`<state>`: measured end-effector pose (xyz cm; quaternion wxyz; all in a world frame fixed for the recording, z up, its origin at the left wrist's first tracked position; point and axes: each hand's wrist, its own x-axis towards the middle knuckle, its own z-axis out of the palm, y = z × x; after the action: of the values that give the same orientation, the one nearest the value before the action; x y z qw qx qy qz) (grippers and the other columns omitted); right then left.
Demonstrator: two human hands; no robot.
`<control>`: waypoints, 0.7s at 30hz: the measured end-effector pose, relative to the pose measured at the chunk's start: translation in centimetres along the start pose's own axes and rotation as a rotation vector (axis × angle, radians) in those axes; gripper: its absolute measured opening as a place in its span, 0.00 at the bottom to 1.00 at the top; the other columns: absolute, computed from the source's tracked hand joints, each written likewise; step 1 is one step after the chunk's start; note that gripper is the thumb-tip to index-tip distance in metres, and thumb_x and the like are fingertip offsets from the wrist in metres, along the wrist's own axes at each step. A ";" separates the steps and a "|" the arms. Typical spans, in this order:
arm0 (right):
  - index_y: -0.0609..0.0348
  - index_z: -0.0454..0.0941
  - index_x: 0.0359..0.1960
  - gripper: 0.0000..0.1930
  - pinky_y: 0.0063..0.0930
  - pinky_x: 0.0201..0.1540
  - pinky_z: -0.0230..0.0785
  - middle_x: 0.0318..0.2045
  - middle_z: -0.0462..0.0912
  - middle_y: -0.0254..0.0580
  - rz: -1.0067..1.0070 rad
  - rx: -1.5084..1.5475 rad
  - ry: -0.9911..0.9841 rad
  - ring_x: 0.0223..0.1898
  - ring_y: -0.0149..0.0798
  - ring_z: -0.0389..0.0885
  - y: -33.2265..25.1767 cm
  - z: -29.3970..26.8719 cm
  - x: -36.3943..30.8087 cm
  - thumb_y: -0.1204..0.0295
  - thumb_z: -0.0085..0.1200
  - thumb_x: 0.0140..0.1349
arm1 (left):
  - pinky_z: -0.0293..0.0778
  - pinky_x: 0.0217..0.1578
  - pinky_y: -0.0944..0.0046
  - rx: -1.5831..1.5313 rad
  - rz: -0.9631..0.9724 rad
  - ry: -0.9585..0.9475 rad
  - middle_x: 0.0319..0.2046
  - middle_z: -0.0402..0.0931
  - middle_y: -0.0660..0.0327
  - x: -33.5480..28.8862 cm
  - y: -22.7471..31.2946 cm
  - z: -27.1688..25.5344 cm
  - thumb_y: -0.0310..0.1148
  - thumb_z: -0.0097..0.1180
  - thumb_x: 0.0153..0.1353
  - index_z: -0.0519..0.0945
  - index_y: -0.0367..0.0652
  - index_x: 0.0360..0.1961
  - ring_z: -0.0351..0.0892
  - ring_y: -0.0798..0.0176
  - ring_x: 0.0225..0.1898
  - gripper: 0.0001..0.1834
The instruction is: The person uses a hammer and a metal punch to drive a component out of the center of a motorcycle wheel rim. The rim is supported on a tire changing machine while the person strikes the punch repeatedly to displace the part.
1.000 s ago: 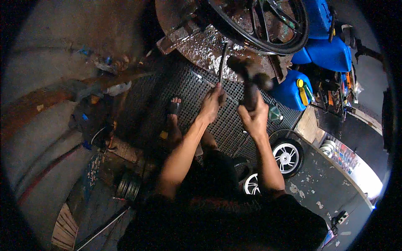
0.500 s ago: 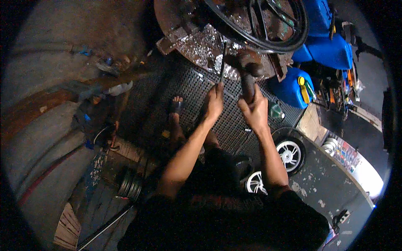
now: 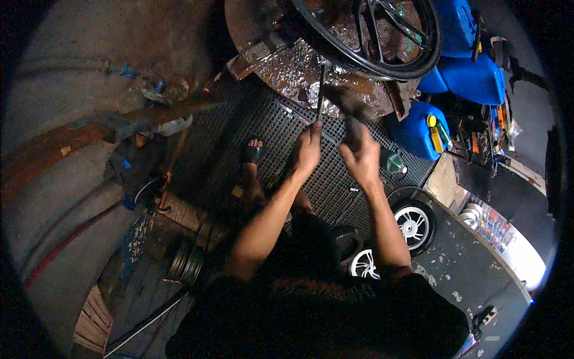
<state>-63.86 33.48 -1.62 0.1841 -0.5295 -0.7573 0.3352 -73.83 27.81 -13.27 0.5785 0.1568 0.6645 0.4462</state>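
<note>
- Left hand [image 3: 308,151]: fingers closed round a thin rod [image 3: 321,99] pointing to twelve o'clock.
- Blurred hammer [image 3: 354,119] at twelve o'clock from the right hand [image 3: 363,161], whose fingers wrap its handle.
- Black wheel [image 3: 369,31] at one o'clock from the left hand, over the wet table [image 3: 281,67].

Blurred hammer head [image 3: 350,103], cropped black wheel [image 3: 369,33]
The head smears beyond the right hand [image 3: 362,160]; the wheel's far side is cut off; the left hand [image 3: 308,149] hides a rod's [image 3: 321,96] near end; the black shirt [image 3: 317,317] partly covers a white wheel [image 3: 363,263].
</note>
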 end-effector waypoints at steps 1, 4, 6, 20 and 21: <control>0.65 0.68 0.42 0.19 0.30 0.23 0.69 0.21 0.78 0.53 0.063 -0.068 -0.140 0.20 0.42 0.79 0.5 0.5 0.8 0.75 0.59 0.48 | 0.64 0.48 0.56 -0.021 -0.013 0.005 0.41 0.75 0.42 0.3 0.2 -0.1 0.53 0.34 0.68 0.74 0.30 0.45 0.73 0.46 0.43 0.31; 0.66 0.69 0.41 0.18 0.30 0.24 0.69 0.20 0.77 0.52 0.032 -0.074 0.027 0.20 0.42 0.79 -0.4 -0.9 0.3 0.75 0.58 0.48 | 0.63 0.50 0.57 -0.027 -0.022 0.008 0.42 0.75 0.43 0.4 0.1 0.2 0.53 0.34 0.68 0.74 0.30 0.46 0.72 0.47 0.45 0.31; 0.68 0.70 0.40 0.17 0.34 0.28 0.71 0.20 0.77 0.50 -0.106 0.006 0.126 0.20 0.42 0.78 -1.4 -1.3 0.5 0.76 0.58 0.47 | 0.63 0.50 0.57 -0.004 -0.041 0.021 0.41 0.75 0.43 1.1 -1.0 -0.1 0.52 0.34 0.68 0.74 0.30 0.45 0.72 0.48 0.44 0.31; 0.67 0.69 0.38 0.16 0.27 0.26 0.69 0.19 0.77 0.47 0.143 -0.065 -0.113 0.21 0.35 0.76 1.2 1.3 0.0 0.77 0.57 0.47 | 0.60 0.26 0.61 -0.118 -0.011 0.077 0.18 0.66 0.63 0.9 0.4 0.4 0.55 0.40 0.66 0.73 0.35 0.23 0.62 0.65 0.23 0.31; 0.68 0.68 0.41 0.18 0.25 0.25 0.68 0.18 0.75 0.45 0.152 -0.088 -0.147 0.20 0.30 0.74 1.4 1.4 0.2 0.76 0.57 0.48 | 0.57 0.22 0.62 -0.180 -0.024 0.037 0.15 0.62 0.67 0.3 1.6 0.3 0.56 0.41 0.65 0.71 0.41 0.19 0.59 0.67 0.19 0.29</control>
<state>-63.82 33.53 -3.60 0.0786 -0.5671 -0.7404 0.3522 -74.10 29.01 -12.18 0.5832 0.0879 0.6340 0.5002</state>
